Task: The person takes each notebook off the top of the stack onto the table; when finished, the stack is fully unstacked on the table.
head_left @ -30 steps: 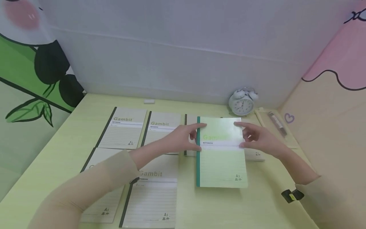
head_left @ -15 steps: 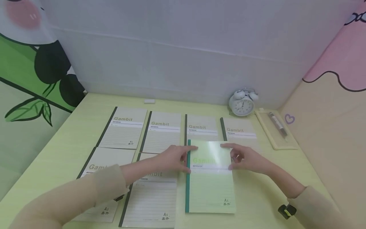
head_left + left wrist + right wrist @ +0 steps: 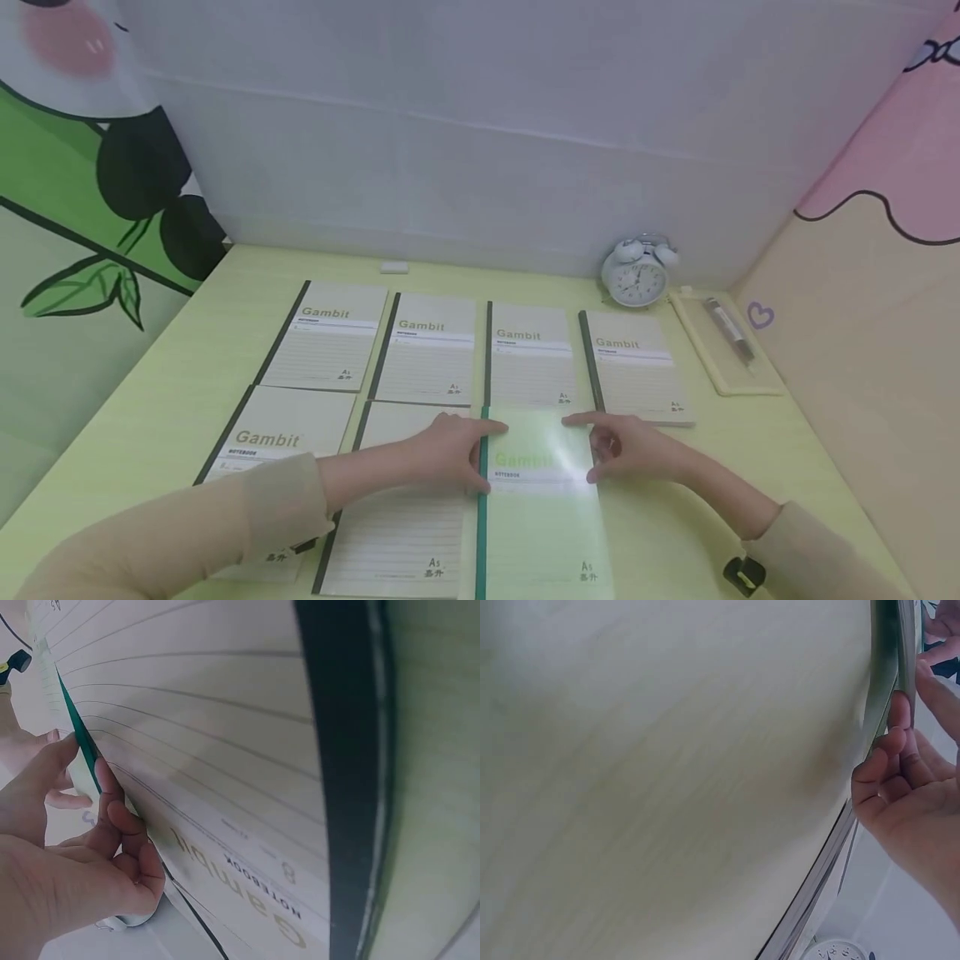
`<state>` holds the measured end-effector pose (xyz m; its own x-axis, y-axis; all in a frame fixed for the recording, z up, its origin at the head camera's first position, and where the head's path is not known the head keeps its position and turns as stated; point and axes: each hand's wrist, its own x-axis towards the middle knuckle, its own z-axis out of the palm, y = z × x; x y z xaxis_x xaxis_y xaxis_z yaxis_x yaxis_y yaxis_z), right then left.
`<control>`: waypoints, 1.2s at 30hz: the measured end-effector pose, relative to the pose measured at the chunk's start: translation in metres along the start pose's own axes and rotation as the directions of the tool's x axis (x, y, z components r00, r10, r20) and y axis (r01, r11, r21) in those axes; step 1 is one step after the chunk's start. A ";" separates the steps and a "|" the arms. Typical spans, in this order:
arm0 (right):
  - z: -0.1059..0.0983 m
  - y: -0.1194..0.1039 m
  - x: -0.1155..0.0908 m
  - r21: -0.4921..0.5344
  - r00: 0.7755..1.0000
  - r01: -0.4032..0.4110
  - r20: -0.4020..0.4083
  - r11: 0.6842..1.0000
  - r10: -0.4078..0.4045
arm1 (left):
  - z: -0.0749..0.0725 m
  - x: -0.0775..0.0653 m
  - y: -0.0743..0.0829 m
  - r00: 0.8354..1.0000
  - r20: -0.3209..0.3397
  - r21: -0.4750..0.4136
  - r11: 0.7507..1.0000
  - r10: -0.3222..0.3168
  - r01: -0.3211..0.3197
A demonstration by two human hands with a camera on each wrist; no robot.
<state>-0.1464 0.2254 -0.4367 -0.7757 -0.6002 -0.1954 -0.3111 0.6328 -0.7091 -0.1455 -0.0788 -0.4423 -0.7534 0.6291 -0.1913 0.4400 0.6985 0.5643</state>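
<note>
A pale green notebook [image 3: 543, 529] with a dark green spine is held between my two hands in the head view, low in front of the back row. My left hand [image 3: 450, 454] grips its spine side near the top, and my right hand [image 3: 637, 450] grips the opposite edge. In the right wrist view, fingers of the right hand [image 3: 911, 784] reach under the notebook's edge [image 3: 906, 660]. Beneath my left forearm lies a white notebook [image 3: 397, 533] with a black spine, partly covered. Whether the green notebook touches the table is hard to tell.
Several white notebooks lie flat, including a back-row one [image 3: 532, 354] just beyond the green notebook and another [image 3: 637, 367] behind my right hand. An alarm clock [image 3: 636, 275], a small white block [image 3: 393, 267] and a pouch [image 3: 750, 388] with a marker [image 3: 729, 327] stand or lie farther back.
Both hands have brought the green notebook down and toward me, slightly left. It no longer covers the two right-hand notebooks of the back row.
</note>
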 end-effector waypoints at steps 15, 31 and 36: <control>0.010 0.007 0.003 -0.135 0.999 0.001 -0.040 0.991 -0.007 | -0.002 -0.001 0.009 1.000 0.017 0.115 0.993 0.004 -0.006; -0.042 0.008 -0.022 -0.184 0.962 0.073 -0.246 0.980 -0.117 | -0.040 0.040 0.031 0.996 -0.063 -0.011 0.997 0.070 -0.070; -0.062 0.019 -0.031 -0.195 0.946 0.059 -0.304 0.979 -0.117 | -0.042 0.065 0.035 0.991 -0.099 -0.045 0.995 0.088 -0.093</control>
<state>-0.1618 0.2862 -0.4021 -0.8638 -0.4930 0.1038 -0.4569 0.6797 -0.5738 -0.2000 -0.0278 -0.4016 -0.7566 0.6511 -0.0603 0.4855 0.6212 0.6151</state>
